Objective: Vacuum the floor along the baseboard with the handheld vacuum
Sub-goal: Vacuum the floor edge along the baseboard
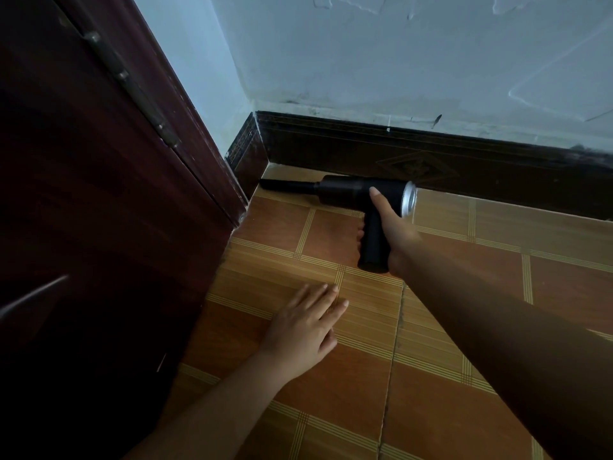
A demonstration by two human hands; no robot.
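One hand, the right hand (396,230), grips the handheld vacuum (361,200); its nozzle (285,185) should hug the baseboard (464,164). The left hand (305,330) lies flat and empty.

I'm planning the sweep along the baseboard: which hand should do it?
Right hand: it grips the handheld vacuum, nozzle at the baseboard corner. Left hand lies flat on the floor.

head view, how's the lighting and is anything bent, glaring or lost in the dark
Head view: dim, bluish light; the dark red wooden door at left sinks into near-black shadow. Head view: wide-angle bowing curves the dark brown baseboard. Head view: the only bright glint is on the silver rear end of the black handheld vacuum held by the right hand; the left hand on the orange tiled floor is sharp.
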